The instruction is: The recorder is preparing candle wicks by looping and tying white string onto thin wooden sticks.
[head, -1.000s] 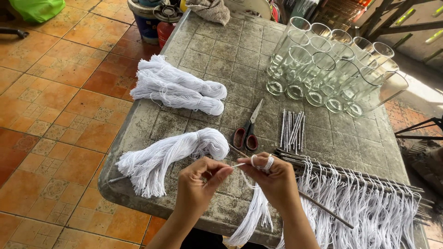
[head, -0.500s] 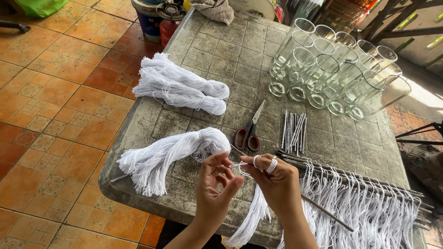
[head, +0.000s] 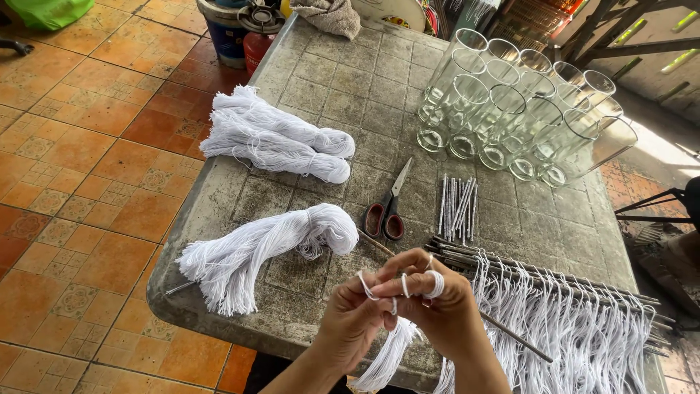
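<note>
Both hands meet over the near edge of the stone table (head: pixel 343 109), in front of the scissors (head: pixel 386 208). Left hand (head: pixel 352 321) is closed, its fingers pinching a white string (head: pixel 364 286). Right hand (head: pixel 445 310) is also closed on the same string, which is looped around two of its fingers. More white strings hang down below the hands. Left of the scissors lies a white yarn bundle (head: pixel 255 252). Right of the scissors lie short thin sticks (head: pixel 456 206), and behind them stand clear glasses (head: pixel 510 109).
</note>
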